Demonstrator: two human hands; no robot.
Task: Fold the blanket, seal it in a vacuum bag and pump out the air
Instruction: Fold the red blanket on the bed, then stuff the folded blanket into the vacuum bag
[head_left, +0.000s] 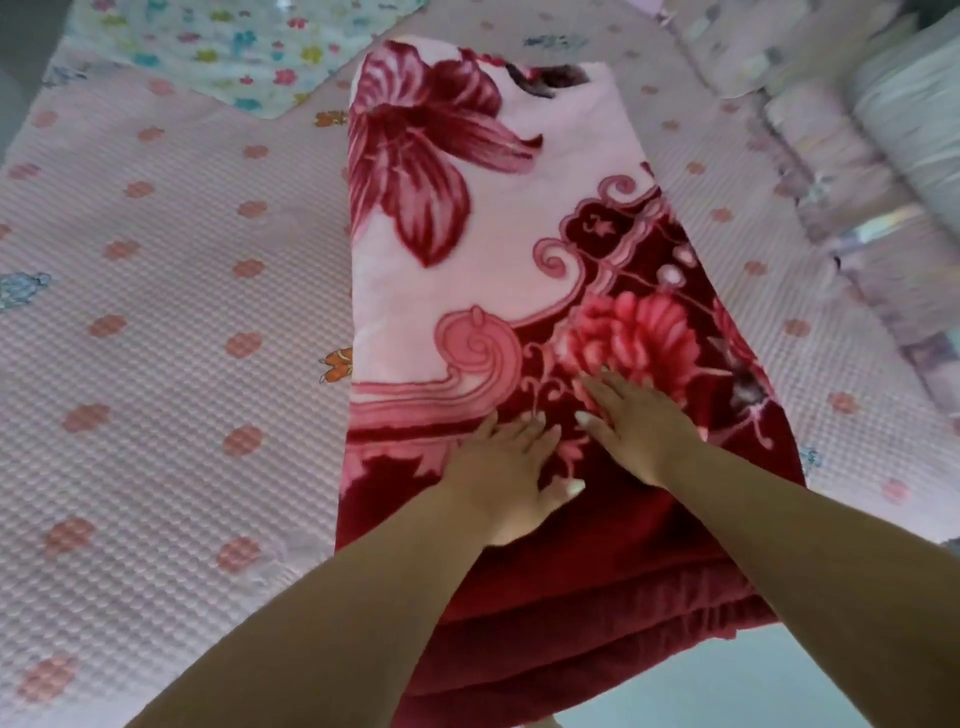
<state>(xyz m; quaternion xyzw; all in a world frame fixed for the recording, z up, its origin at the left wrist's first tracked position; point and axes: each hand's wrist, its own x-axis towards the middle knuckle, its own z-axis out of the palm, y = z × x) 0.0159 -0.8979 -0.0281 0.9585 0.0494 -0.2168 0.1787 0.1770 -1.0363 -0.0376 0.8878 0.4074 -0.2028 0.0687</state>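
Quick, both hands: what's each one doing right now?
Left hand: open, fingers flat, pressing on the folded blanket.
Right hand: open, fingers spread flat on the blanket, holding nothing.

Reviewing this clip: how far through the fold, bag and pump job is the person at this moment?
Early stage. Done: the blanket already lies folded into a long strip on the bed cover, with layered edges showing at the near end. In hand: the left hand and right hand press flat on it, fingers straight. Left: further folds, bagging, sealing, pumping; no vacuum bag or pump is in view.
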